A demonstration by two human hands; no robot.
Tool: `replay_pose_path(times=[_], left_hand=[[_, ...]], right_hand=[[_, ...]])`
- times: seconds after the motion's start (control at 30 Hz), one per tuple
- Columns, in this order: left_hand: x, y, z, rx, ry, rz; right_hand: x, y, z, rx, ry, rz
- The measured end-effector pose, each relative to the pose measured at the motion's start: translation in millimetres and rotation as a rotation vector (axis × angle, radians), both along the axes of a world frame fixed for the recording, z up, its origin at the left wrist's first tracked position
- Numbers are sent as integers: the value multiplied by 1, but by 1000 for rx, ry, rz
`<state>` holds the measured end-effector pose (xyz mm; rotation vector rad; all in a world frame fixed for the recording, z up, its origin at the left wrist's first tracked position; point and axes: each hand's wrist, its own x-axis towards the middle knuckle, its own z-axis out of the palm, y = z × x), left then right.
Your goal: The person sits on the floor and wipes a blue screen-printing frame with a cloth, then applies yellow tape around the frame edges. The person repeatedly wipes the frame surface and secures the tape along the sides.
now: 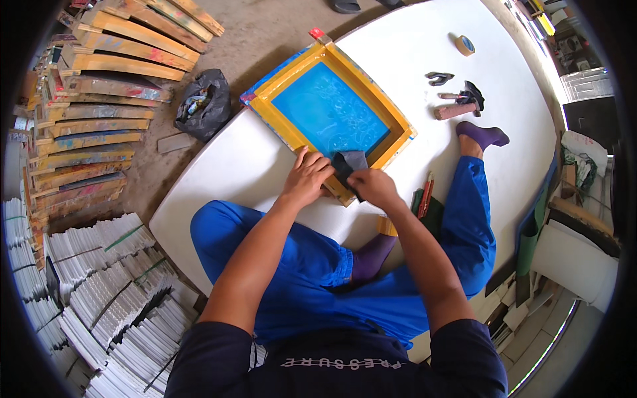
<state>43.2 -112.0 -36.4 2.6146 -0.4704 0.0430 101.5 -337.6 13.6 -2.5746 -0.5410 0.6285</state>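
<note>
While bent over the white surface, curls the left hand over the near-left side of the frame lying there; cannot tell whether clamped. Looks light and stiff along the wood, yet thin and easily torn across the blue screen, so probably best taken by opposite sides. At its near corner, grips a dark piece, seemingly soft, in the closed right hand. Below, wears pale lettering across the dark shirt; farther right, can read nothing on the tape.

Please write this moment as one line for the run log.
left hand: on yellow frame edge | right hand: holding dark piece at frame's near corner | farther: tape roll
</note>
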Motion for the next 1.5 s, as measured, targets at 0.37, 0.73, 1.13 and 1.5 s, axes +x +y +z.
replay_pose_path(times=[0.37, 0.73, 1.13, 1.5], left_hand=[[6, -12, -8, 6, -70, 25], [8, -13, 1, -66, 7, 27], [10, -15, 1, -100, 65, 29], [8, -21, 1, -83, 16, 11]], right_hand=[[12, 3, 4, -240, -92, 264], [15, -44, -1, 573, 249, -528], [-20, -15, 6, 47, -174, 28], [-31, -10, -2, -67, -242, 44]])
